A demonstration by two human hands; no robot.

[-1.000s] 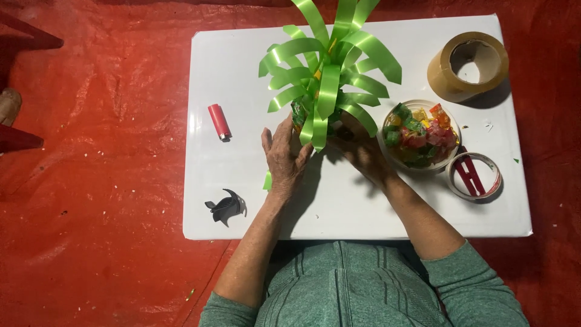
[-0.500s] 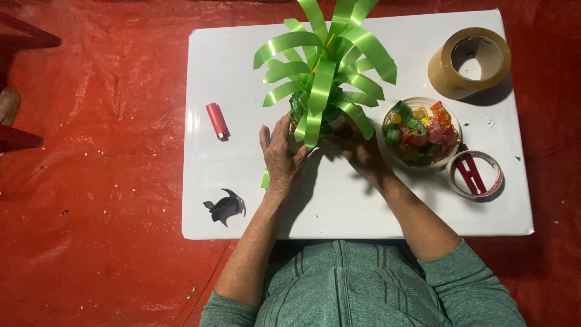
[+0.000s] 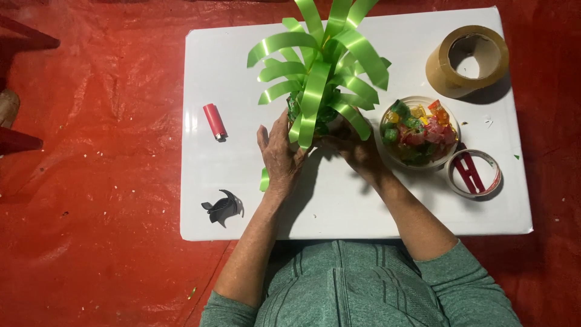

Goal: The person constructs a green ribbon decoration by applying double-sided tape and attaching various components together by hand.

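Observation:
A bunch of curled green ribbon strips (image 3: 321,66) rises from a small green object whose base is hidden between my two hands. My left hand (image 3: 279,152) wraps its left side with fingers curved. On the other side, my right hand (image 3: 357,148) holds it, partly covered by ribbon loops. All this sits on a white board (image 3: 339,206). A loose scrap of green ribbon (image 3: 264,180) lies by my left wrist.
A red lighter (image 3: 214,121) lies left of my hands, a small black scrap (image 3: 223,208) near the board's front left. A clear bowl of coloured sweets (image 3: 419,130), a brown tape roll (image 3: 467,60) and a small tape ring (image 3: 474,173) sit on the right. Red sheet (image 3: 91,181) surrounds the board.
The ribbon bunch and my hands sit slightly higher and further left in view. My grip on the base has not visibly changed.

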